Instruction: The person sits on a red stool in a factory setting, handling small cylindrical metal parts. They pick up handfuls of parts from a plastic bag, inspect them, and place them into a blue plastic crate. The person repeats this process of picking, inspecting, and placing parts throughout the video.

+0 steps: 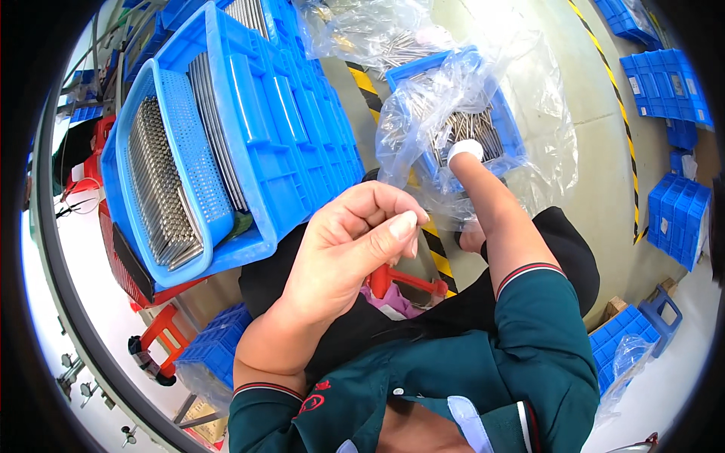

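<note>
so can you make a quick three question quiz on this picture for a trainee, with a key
1. Which hand is at the blue bin of loose metal rods?
2. True or false: the light-blue basket on the left holds metal rods.
3. The clear plastic at that bin is: a) folded flat, b) draped over its edge, c) rolled up.

Key: 1. The right hand. 2. True. 3. b.
</note>
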Demonstrator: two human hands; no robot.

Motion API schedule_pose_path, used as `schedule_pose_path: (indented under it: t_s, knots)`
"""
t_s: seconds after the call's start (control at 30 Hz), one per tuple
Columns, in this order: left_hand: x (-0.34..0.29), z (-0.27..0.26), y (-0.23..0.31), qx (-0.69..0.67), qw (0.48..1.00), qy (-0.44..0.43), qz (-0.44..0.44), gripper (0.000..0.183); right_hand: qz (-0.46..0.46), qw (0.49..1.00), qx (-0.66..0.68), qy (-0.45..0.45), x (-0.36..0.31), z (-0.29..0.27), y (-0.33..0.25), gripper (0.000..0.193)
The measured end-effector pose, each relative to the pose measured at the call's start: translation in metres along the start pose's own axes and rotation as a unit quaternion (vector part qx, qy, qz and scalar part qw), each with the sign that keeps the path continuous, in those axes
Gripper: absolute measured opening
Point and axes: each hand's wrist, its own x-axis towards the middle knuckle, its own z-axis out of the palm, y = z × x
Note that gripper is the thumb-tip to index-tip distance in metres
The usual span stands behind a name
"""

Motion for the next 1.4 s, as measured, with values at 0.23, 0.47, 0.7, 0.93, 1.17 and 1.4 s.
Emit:
schedule_pose_path:
  t_s: [0.23,0.47,0.7,0.93,1.17,1.4]
  knots:
    - [0.0,-0.002,-0.003,-0.005,1.0,-0.014,0.0,0.018,-0.042,0.999,0.001,0.0,-0.017,-0.022,-0.029,0.028]
    - [0.001,-0.004,0.002,-0.007,0.999,-0.028,-0.025,0.016,-0.059,0.997,0.001,0.041,-0.013,-0.023,-0.032,0.035]
    - [0.0,0.001,0.005,0.005,0.999,-0.02,-0.024,0.018,-0.008,0.99,0.107,0.089,0.0,0.001,-0.023,0.046]
    - [-0.002,-0.007,0.001,-0.004,1.0,0.004,0.005,0.02,-0.036,0.99,0.135,0.022,-0.039,-0.054,0.04,0.034]
    - [0.005,-0.004,0.002,-0.036,0.997,-0.003,0.065,0.017,-0.211,0.892,0.4,-0.027,-0.108,-0.142,0.11,0.024]
    - [0.017,-0.016,-0.003,-0.088,0.988,0.019,0.122,0.015,-0.338,0.692,0.638,-0.01,-0.264,-0.216,0.107,0.015]
